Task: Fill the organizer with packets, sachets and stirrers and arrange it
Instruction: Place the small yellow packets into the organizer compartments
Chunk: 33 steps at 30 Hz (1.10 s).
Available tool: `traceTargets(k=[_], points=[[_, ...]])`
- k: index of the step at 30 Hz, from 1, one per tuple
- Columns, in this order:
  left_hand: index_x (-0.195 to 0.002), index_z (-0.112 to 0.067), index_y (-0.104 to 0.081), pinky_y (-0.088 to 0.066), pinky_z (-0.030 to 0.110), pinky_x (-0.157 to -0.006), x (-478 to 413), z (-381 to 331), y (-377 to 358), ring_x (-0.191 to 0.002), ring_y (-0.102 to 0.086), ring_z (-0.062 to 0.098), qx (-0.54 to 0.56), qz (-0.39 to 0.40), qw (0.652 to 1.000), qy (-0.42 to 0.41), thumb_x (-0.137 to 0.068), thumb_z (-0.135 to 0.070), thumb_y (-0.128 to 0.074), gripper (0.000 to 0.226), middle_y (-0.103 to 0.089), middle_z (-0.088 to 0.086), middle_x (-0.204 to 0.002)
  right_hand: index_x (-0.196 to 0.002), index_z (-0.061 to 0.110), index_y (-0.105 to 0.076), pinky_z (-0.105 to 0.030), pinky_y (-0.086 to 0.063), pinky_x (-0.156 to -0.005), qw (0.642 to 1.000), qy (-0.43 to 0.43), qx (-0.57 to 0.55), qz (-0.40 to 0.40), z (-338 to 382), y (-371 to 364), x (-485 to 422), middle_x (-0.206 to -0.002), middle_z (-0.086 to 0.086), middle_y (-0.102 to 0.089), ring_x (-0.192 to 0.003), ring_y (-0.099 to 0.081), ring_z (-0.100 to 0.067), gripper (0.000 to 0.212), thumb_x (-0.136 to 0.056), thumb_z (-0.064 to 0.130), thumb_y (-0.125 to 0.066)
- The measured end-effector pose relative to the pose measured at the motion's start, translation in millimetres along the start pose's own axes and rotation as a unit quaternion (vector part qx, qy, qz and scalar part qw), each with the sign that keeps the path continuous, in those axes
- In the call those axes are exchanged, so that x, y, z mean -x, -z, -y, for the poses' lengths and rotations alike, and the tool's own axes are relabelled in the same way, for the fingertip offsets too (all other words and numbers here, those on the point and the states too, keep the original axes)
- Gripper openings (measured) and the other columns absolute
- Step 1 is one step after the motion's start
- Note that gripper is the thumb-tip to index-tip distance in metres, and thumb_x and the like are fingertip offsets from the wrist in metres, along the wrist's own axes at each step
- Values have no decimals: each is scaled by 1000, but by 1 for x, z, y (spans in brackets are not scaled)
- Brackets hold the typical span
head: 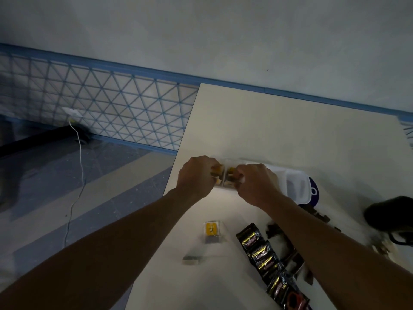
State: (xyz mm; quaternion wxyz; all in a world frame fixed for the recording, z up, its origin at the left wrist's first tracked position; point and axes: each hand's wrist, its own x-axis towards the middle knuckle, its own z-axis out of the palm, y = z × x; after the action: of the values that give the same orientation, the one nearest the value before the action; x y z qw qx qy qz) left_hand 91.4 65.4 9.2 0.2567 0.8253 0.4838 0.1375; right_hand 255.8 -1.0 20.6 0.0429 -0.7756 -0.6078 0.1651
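The organizer (224, 187) is set on the counter (290, 130), near its left edge. Sachets (231, 173) inside it are gripped by the curled fingers of the left hand (196, 175) and right hand (257, 182). If pressed hard, sachets could be crumpled, or the organizer shoved edgeward.

dim, bluish cast | soft motion blur | wide-angle bending at edges

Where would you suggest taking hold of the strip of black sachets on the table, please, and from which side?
Probably pinch the top sachet at the far end of the strip of black sachets, coming from its left. It lies flat and slanted; bare table borders its left, whereas the right forearm and brown clutter crowd its right.
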Motion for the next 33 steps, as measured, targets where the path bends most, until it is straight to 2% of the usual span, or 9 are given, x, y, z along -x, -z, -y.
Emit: traceTargets(k=[5, 9, 12, 16, 20, 25, 27, 30, 33], points=[[-112, -19, -70, -55, 33, -79, 14, 0, 9, -92, -65, 20, 10, -16, 1000, 7, -79, -21, -78, 34, -71, 2, -105, -99, 24, -70, -34, -53, -73, 1000, -10, -15, -13, 5, 6, 9, -94, 0, -71, -86, -64, -28, 21, -80, 20, -63], [-103, -18, -71, -55, 34, -78, 30, 2, 14, -86, -66, 17, 22, -21, 999, 22, -81, -24, -75, 24, -71, -1, -95, -94, 25, -71, -28, -43, -64, 999, 6, -17, -38, 14, 11, 18, -88, 1, -71, -81, -63, -27, 16, -82, 21, -61], [-95, -20, -70, -54, 33, -79, 47, 7, 18, -84, -64, 15, 32, 39, 997, 60, -82, -29, -74, 17, -70, -3, -91, -93, 29, -74, -27, -42, -65, 998, 32, -37, -50, 26, 12, 30, -89, 3, -72, -82, -64, -24, 15, -86, 24, -61], [-92, -19, -70, -56, 34, -77, 73, 17, 20, -83, -64, 15, 37, 129, 986, 94, -82, -33, -74, 17, -70, -1, -89, -94, 27, -76, -36, -57, -79, 994, 68, -85, 15, 38, -7, 41, -95, 4, -75, -88, -69, -21, 14, -82, 27, -68], [-102, -18, -70, -49, 23, -70, 103, 26, 20, -87, -63, 14, 56, 172, 977, 113, -82, -39, -74, 29, -70, 0, -96, -107, 25, -72, -35, -55, -88, 989, 64, -64, 113, 45, -32, 55, -107, 3, -72, -98, -66, -20, 27, -81, 29, -73], [-114, -19, -65, -45, 21, -72, 133, 34, 12, -89, -63, 13, 71, 238, 962, 116, -75, -50, -78, 52, -70, 1, -110, -135, 23, -55, -38, -49, -99, 984, 68, -5, 163, 50, -57, 67, -133, -2, -57, -119, -58, -25, 64, -79, 43, -78], [-123, -20, -60, -43, 20, -72, 143, 36, 9, -90, -58, 11, 72, 262, 955, 117, -70, -52, -81, 65, -65, 1, -119, -139, 24, -51, -39, -49, -99, 984, 67, 19, 166, 53, -64, 71, -134, -4, -53, -121, -56, -28, 68, -79, 45, -78], [-131, -20, -54, -44, 24, -82, 155, 40, 0, -104, -58, 17, 51, 281, 952, 111, -64, -48, -87, 80, -59, 3, -130, -138, 25, -51, -41, -50, -97, 985, 63, 19, 159, 56, -69, 73, -131, -5, -49, -119, -56, -31, 68, -78, 44, -79], [-128, -18, -57, -51, 28, -89, 164, 43, -12, -109, -59, 20, 31, 263, 957, 114, -63, -35, -91, 76, -58, 4, -129, -135, 21, -54, -41, -50, -95, 985, 68, 17, 156, 56, -73, 74, -128, -8, -50, -116, -57, -33, 65, -79, 41, -78]])
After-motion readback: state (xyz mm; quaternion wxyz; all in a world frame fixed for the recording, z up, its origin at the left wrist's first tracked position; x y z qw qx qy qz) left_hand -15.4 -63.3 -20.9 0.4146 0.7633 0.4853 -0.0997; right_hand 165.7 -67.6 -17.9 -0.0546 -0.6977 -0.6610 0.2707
